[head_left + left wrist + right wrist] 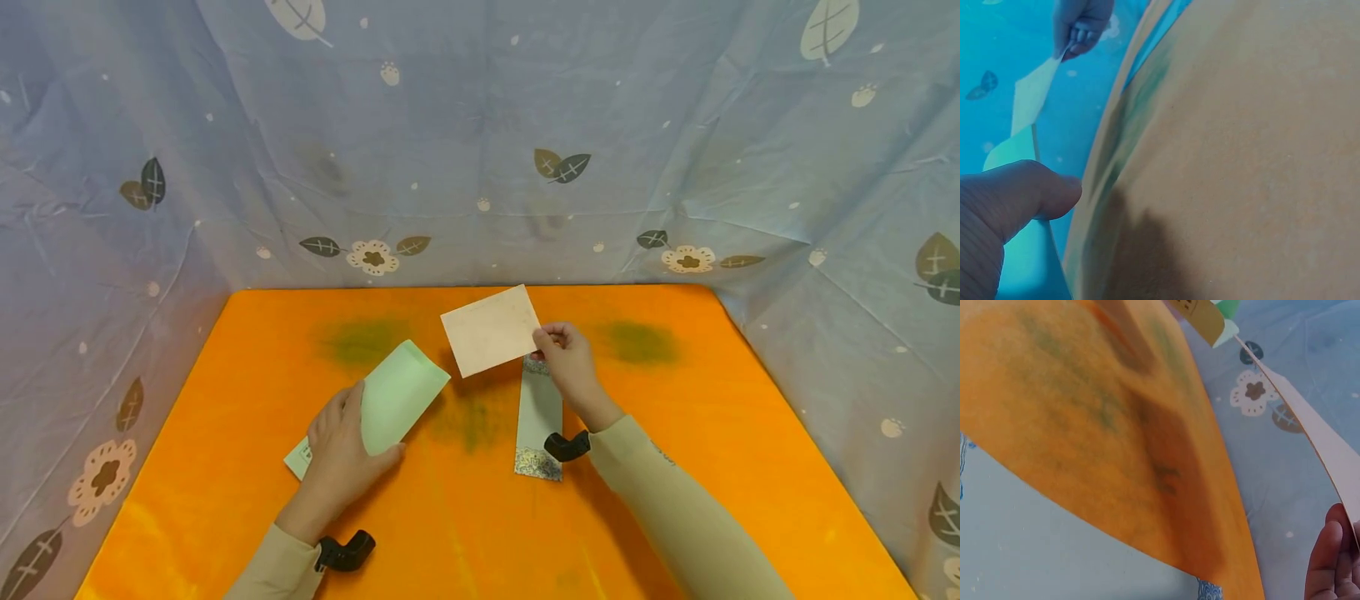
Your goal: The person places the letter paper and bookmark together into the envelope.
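Note:
My left hand [337, 442] grips a pale green paper envelope [401, 396], raised and tilted, thumb on the near side. Dark printing shows at the envelope's lower left end. In the left wrist view the thumb lies across the green envelope [1029, 256]. Up and to the right, my right hand [570, 362] pinches a blank cream card [491, 331] by its right corner. The card hangs in the air, slightly apart from the envelope's upper end in the head view. Nearly edge-on, the card [1310, 431] appears in the right wrist view.
Below the right forearm a long pale strip [536, 408] with blue patterned ends lies on the orange tabletop [465, 517]. Leaf-patterned cloth [480, 108] hangs behind the table and along both sides. Each wrist carries a small black camera mount [345, 552].

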The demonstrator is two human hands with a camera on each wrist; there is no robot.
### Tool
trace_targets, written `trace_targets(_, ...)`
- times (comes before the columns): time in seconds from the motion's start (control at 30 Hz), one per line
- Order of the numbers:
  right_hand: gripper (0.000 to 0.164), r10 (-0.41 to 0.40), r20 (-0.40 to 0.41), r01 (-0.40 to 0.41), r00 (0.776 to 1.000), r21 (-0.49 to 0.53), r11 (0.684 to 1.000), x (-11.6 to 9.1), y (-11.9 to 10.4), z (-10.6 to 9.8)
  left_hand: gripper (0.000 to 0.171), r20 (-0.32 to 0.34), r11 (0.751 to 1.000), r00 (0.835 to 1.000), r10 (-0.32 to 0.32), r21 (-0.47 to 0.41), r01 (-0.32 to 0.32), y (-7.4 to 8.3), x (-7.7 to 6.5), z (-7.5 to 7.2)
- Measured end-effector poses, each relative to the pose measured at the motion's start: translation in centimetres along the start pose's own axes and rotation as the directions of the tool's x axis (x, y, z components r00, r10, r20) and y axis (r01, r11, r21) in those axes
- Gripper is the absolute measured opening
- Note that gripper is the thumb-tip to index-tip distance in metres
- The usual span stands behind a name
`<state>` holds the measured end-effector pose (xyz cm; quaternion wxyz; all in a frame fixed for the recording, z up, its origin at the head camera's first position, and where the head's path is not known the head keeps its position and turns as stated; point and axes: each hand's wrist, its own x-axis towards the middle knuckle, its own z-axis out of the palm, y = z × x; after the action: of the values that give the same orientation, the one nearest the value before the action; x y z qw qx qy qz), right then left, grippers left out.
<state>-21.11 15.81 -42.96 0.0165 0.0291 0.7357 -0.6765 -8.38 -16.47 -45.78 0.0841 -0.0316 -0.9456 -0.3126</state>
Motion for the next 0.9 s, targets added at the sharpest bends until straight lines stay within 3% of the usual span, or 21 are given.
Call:
trace_targets(0.23,0.028,0.000,-0.001,0.000,1.000,0.056,0.998,0.0,-0.1,0.8,0.108,0.007,1.000,1.000,-0.005,0.000,0.005,0.0,0.0,-0.1)
trace_targets(0.47,0.025,0.012,-0.007,-0.012,1.000,0.043,0.999,-0.1,0.0,1.5,0.108,0.009,1.000,1.000,-0.003,0.013,0.003,-0.3,-0.1,-0.2)
trace_targets(0.9,0.025,0.022,0.039,-0.025,0.999,0.085,0.996,-0.6,0.1,2.0,0.110,0.020,1.000,1.000,-0.017,0.003,0.017,-1.0,-0.5,-0.3)
